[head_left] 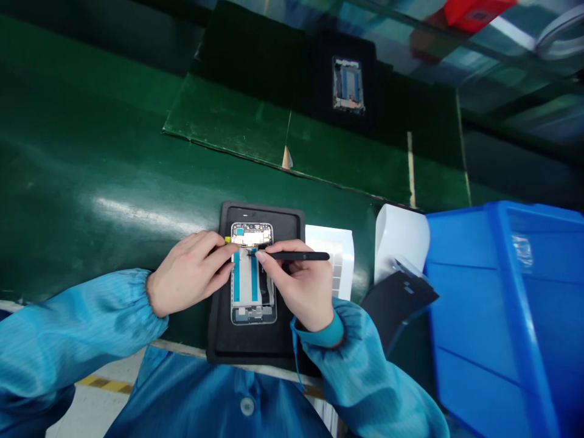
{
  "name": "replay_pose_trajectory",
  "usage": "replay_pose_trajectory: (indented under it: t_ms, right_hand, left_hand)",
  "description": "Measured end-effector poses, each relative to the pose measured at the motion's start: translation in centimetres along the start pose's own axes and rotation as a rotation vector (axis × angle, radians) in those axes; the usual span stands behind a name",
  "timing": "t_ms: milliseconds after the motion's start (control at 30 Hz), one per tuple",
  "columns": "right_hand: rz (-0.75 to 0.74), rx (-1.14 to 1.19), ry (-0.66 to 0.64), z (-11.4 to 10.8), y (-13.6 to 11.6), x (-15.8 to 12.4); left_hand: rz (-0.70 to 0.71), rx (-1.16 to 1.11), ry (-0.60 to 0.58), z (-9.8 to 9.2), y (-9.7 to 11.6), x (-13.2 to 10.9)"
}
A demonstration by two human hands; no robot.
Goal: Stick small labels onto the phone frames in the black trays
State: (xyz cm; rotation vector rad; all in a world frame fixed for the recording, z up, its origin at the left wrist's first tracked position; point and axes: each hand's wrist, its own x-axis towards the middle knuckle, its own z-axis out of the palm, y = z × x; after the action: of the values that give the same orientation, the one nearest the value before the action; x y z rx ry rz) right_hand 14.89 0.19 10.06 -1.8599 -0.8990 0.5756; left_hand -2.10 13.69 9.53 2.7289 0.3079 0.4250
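Observation:
An opened phone (245, 292) lies on a black tray (255, 344), its circuit board (250, 237) bared at the top and blue strips along its middle. My left hand (194, 271) comes in from the left with fingers stretched and apart, the fingertips touching the phone's left edge just below the board. In my right hand (303, 283) is a black pen-shaped tool (305, 256), pinched between thumb and fingers. Its tip points left over the phone's middle, beneath the board. Whether the tip touches the phone cannot be seen.
A white sheet (345, 243) sticks out beyond the tray's right side. Further right are a curled white sheet (399, 237), a black sheet (396, 304) and a blue bin (469, 292). Another opened phone (348, 85) sits on a dark tray on the raised green board (237, 115).

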Motion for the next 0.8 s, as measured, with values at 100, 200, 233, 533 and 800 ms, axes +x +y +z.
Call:
replay_pose_trajectory:
  t_ms: [100,200,233,533,800]
  right_hand:
    - [-0.005,0.001,-0.001,0.02,-0.01,-0.03]
    - [-0.009,-0.002,-0.004,0.00,-0.05,-0.02]
    - [-0.011,-0.003,-0.005,-0.01,-0.08,-0.01]
    - [-0.014,0.008,-0.012,-0.01,0.03,0.01]
    - [0.003,0.037,0.007,-0.23,0.30,0.12]
  left_hand:
    - [0.034,0.013,-0.016,-0.14,-0.12,0.01]
    - [0.055,0.032,-0.071,-0.27,-0.20,0.03]
    - [0.059,0.041,-0.091,-0.29,-0.22,0.03]
    - [0.056,0.104,-0.133,-0.43,0.08,0.05]
    - [0.060,0.159,-0.148,-0.57,0.32,0.10]
